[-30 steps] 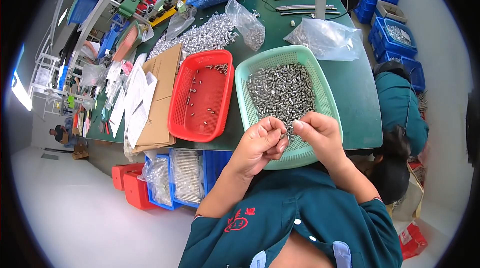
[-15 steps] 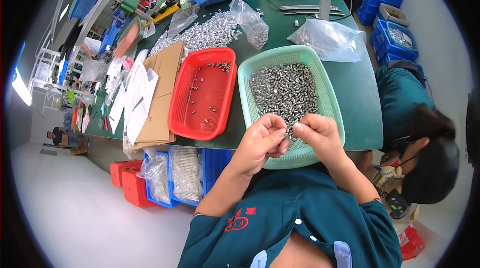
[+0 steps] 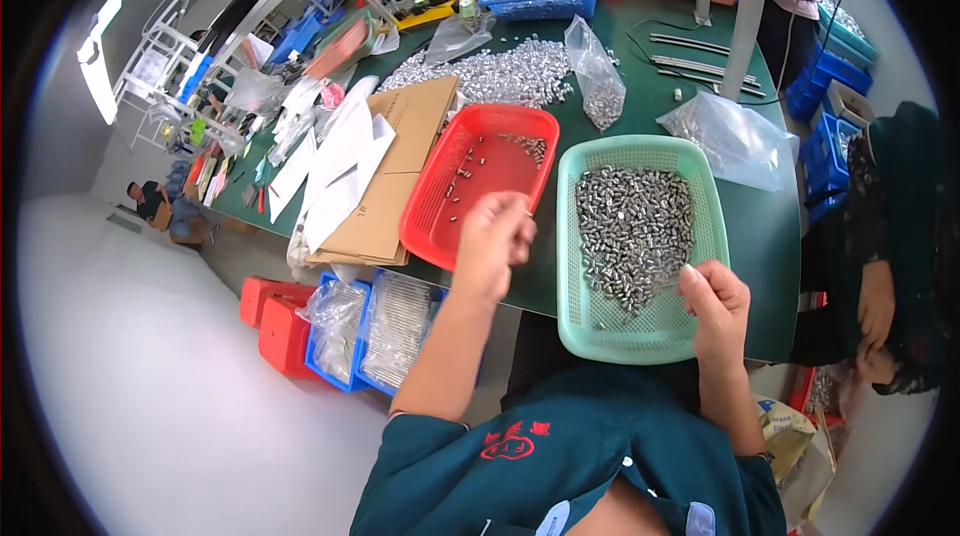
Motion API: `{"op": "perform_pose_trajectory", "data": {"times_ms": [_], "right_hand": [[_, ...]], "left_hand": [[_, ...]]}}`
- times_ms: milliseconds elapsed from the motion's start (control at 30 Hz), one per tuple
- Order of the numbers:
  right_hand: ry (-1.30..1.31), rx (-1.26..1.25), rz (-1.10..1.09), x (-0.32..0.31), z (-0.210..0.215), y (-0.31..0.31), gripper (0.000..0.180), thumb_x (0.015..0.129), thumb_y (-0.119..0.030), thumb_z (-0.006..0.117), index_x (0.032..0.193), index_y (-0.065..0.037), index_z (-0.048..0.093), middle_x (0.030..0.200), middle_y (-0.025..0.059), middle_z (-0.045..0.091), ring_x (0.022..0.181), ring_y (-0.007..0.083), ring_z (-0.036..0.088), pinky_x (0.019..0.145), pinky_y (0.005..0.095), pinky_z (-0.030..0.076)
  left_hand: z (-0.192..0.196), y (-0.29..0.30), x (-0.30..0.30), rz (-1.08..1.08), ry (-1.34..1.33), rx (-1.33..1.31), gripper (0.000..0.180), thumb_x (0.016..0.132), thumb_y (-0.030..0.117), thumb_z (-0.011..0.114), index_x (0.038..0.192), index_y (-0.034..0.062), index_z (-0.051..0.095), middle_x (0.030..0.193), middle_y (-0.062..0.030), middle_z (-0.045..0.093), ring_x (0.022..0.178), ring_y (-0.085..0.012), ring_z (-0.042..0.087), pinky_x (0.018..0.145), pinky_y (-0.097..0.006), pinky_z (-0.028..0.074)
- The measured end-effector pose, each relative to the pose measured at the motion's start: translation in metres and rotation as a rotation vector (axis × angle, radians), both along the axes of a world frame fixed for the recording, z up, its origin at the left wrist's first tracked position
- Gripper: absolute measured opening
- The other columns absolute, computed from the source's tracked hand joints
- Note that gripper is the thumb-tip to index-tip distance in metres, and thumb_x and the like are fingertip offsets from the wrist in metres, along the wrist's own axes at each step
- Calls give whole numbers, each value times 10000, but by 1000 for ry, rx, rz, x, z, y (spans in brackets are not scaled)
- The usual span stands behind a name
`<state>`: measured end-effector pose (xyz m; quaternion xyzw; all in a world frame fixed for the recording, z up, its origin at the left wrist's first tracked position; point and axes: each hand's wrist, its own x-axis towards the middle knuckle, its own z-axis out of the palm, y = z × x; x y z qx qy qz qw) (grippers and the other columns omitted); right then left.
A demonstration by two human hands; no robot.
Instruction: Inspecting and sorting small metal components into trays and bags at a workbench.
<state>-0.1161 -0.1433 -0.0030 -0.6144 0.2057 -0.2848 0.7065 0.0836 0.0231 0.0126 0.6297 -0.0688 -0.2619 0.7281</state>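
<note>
Right hand over right wall of green basket, thumb and fingers pinched; cannot tell if on anything. Left hand curled, blurred, over near right corner of red basket; grasp unclear. Small metal parts heaped in green basket, few in red. Likely light, hard, slick; best pinched around sides. Raised basket rims in way. Beyond: cardboard, clear bag, silver pile.

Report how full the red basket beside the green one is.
Nearly empty: the red basket shows mostly bare floor, with metal pieces scattered and clustered toward the far right. The left hand hides part.
</note>
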Motion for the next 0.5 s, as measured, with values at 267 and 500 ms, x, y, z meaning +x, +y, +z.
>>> {"op": "perform_pose_trajectory", "data": {"times_ms": [267,500], "right_hand": [[25,66,60,1,-3,4,198,872,-135,598,706,-27,587,614,-45,514,561,18,404,505,196,309],[-23,72,107,3,-4,5,175,866,-108,608,723,-9,592,643,-50,506,585,18,417,516,198,326]], "left_hand": [[-1,12,35,-185,230,-209,241,862,0,491,1103,-4,484,941,-101,588,805,-201,612,748,-313,533],[0,-6,-31,-472,474,-427,219,949,116,429,1118,-8,491,890,-135,621,613,-156,580,538,-265,494]]}}
